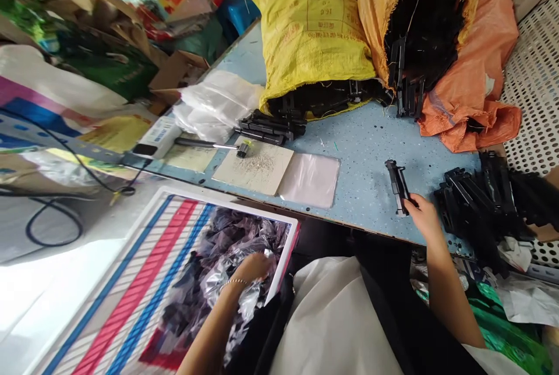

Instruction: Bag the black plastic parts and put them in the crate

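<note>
My right hand (421,216) is closed on the lower end of a long black plastic part (396,186), which lies on or just over the blue speckled table (362,136) near its front edge. Down at the left, my left hand (254,268) reaches into an open container with red, blue and white stripes (135,282). Its fingers are curled at a crumpled clear plastic bag (222,279), among many dark and clear bags. To the right of my right hand lies a heap of similar black parts (471,194).
A hammer (209,143) rests on a beige board (257,168) beside a stack of flat clear bags (311,180). Black parts (271,127) spill from a yellow woven sack (317,25). An orange sack (375,8) gapes behind. White plastic bags (218,101) lie at the back left.
</note>
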